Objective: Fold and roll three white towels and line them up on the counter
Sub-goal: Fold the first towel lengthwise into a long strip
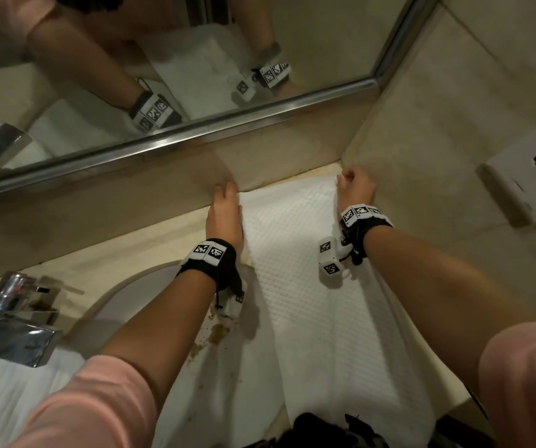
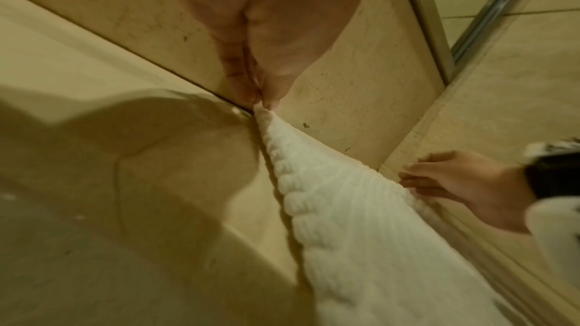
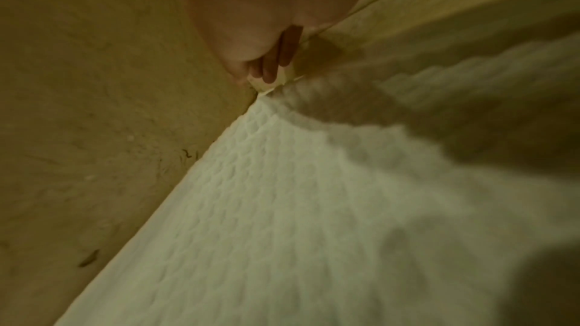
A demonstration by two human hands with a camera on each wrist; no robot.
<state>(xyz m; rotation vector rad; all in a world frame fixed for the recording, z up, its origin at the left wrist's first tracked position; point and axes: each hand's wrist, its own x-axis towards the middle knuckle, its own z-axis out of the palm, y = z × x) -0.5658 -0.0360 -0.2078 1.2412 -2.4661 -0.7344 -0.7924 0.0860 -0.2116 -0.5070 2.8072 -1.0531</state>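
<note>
Beige counter [image 1: 124,253] w/ white towel [image 1: 308,286] spread flat, faucet [image 1: 14,305] left.

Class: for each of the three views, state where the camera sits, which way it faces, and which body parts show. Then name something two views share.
Head: looks down at towel; both forearms, left hand, right hand.
Left wrist: along the fingers pinching a towel corner.
Right wrist: along that hand to the other corner.
Shared: head and left wrist both show the right hand.
</note>
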